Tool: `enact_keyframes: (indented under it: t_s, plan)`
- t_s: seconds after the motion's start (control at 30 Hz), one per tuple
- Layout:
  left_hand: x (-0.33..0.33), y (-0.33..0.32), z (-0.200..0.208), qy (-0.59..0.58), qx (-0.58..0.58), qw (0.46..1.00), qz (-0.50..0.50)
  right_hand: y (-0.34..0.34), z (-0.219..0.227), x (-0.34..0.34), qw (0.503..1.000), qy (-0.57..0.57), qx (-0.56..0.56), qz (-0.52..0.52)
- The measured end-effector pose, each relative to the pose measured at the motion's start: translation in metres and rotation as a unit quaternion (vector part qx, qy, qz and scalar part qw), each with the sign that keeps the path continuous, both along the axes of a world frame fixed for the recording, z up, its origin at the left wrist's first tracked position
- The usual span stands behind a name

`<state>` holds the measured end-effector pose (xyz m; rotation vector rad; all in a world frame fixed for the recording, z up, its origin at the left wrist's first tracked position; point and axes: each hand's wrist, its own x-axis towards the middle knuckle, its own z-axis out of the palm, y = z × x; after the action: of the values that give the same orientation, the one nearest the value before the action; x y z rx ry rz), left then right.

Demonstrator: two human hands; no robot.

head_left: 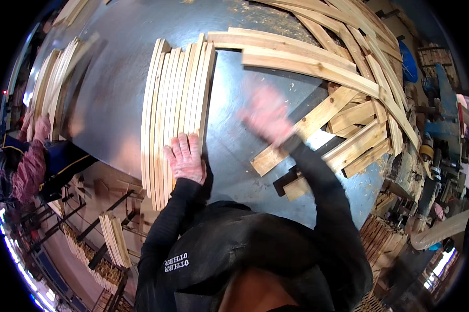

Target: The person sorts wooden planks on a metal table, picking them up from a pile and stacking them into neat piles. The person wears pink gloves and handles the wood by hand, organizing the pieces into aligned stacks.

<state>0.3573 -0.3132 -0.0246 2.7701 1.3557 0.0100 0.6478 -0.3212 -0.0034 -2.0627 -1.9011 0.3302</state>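
My left hand [185, 159] lies with outstretched fingers on the near part of a row of wooden slats [173, 99]. The slats stand side by side in a tight bundle, their near ends reaching past the table edge. To the right, my right hand [265, 112] is smeared by motion above the grey metal table [226, 135]; its fingers cannot be made out. Beside its wrist, a loose wooden board [325, 108] lies slantwise. Two long boards [307, 65] lie beyond this hand, one end close to the bundle's far right corner.
A large pile of boards [372, 62] covers the table's right and far right. At the left, a co-worker's hand [42, 127] touches another slat bundle [55, 86]. Slats lie on a rack [115, 239] below the table at lower left. Machinery [442, 145] stands at far right.
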Motion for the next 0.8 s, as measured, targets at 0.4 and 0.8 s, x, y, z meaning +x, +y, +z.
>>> enact_keyframes:
  t_s: [0.4,0.8]
  plan:
    - [-0.026,0.023,0.014,-0.032,0.020,0.999,0.030,0.109,0.004,0.197,0.939,-0.310,-0.124,0.079]
    - [-0.049,0.053,0.011,-0.018,0.028,0.998,0.045,-0.002,0.126,0.250,0.866,0.414,-0.126,-0.251]
